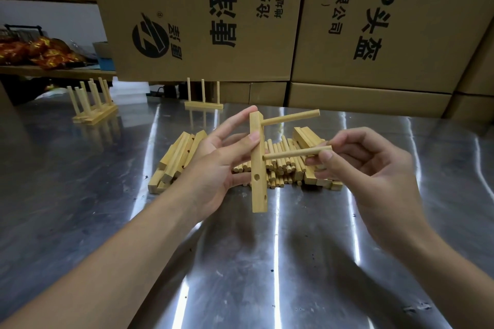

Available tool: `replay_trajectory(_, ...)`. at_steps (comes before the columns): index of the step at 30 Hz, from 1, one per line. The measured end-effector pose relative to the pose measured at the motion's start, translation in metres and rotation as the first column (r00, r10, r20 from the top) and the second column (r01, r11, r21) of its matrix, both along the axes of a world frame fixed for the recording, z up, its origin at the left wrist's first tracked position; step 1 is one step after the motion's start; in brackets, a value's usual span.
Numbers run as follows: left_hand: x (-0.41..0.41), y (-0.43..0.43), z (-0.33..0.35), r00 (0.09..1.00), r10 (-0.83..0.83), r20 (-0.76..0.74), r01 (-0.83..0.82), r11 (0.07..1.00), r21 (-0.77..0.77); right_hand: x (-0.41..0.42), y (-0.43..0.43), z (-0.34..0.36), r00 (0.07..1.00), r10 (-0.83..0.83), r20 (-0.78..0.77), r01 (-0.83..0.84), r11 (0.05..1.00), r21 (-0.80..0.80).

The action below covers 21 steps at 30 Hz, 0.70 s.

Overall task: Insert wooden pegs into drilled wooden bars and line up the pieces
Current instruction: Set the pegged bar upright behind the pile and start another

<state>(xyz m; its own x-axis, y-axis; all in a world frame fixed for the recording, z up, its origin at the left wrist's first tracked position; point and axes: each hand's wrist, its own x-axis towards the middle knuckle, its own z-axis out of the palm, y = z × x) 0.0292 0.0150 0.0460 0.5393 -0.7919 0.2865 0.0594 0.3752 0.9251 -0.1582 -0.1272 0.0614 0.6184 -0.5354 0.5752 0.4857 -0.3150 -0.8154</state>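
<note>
From my station I see the left hand (213, 171) gripping a drilled wooden bar (258, 195) upright above the surface (240, 262), thumb on its near face and fingertips up at its top end. One peg (291, 117) is seated near the bar's top and sticks out to the right. The right hand (374, 168) pinches a second peg (296, 153) by its right end, its left tip meeting the bar's middle; I cannot tell how deep it sits. Two open holes show lower on the bar. Behind the hands lies a heap of loose pegs (280, 171), with spare bars (176, 157) piled to its left and more bars (307, 136) to its right. One finished piece (203, 104) stands at the far centre and a cluster of finished pieces (93, 112) at the far left, before stacked cardboard boxes (203, 16).
</note>
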Motion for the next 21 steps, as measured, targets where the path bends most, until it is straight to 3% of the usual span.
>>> replay_trajectory(11,-0.006,0.000,0.002,1.000,0.007,-0.012,-0.007,1.000,0.022,-0.003,-0.004,-0.001,0.998,0.006,-0.055,-0.011,0.997,-0.081)
replay_trajectory(14,-0.008,0.000,0.002,0.999,0.017,-0.040,-0.016,1.000,0.015,-0.005,-0.008,-0.005,0.986,-0.092,-0.139,0.050,0.959,-0.278)
replay_trajectory(17,-0.009,0.000,0.001,0.999,0.032,-0.042,-0.032,0.999,0.008,-0.006,-0.012,-0.008,0.960,-0.217,-0.175,0.102,0.857,-0.505)
replay_trajectory(21,-0.010,-0.001,0.003,0.998,0.064,0.024,-0.064,0.998,0.014,-0.003,-0.016,-0.014,0.912,-0.315,-0.262,0.115,0.811,-0.574)
